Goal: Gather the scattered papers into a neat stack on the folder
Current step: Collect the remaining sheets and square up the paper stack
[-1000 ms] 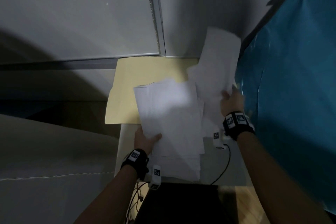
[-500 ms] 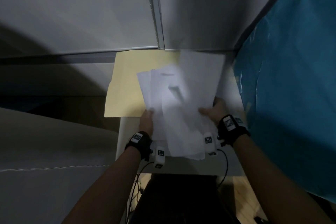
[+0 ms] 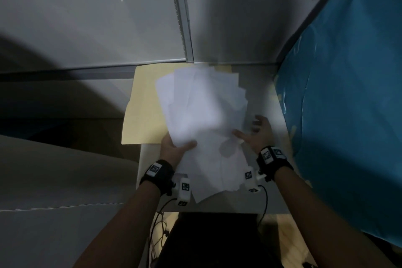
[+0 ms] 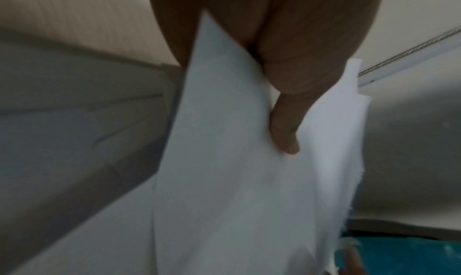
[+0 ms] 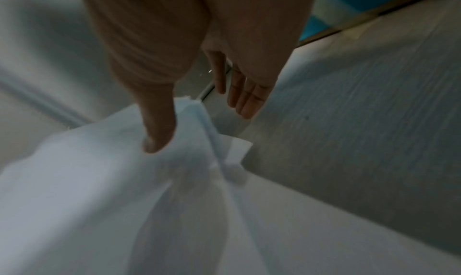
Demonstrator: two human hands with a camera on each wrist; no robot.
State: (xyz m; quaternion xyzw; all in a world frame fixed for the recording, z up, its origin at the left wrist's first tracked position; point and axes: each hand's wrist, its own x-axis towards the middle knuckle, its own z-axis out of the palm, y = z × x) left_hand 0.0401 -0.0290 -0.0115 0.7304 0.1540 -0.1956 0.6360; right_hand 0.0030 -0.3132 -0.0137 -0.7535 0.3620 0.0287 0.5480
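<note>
A loose bundle of white papers [image 3: 202,111] is held up over the small white table, its far end above the cream folder [image 3: 143,111]. My left hand [image 3: 177,148] grips the bundle's near left edge, thumb on top; in the left wrist view the thumb [image 4: 284,129] presses the papers [image 4: 224,180]. My right hand [image 3: 255,132] is at the bundle's right edge with fingers spread and straight. In the right wrist view its thumb [image 5: 157,129] touches the papers [image 5: 99,180], and the fingers [image 5: 245,98] hang free of them.
The folder lies at the back left of the white table [image 3: 261,102], partly over its left edge. A grey wall with a metal strip [image 3: 180,13] rises behind. A blue plastic sheet [image 3: 348,115] closes off the right side. Cables [image 3: 161,233] hang below the table's near edge.
The right hand brought its sheet onto the bundle, then let go and spread its fingers. The left hand kept its grip, and the bundle shifted forward over the folder.
</note>
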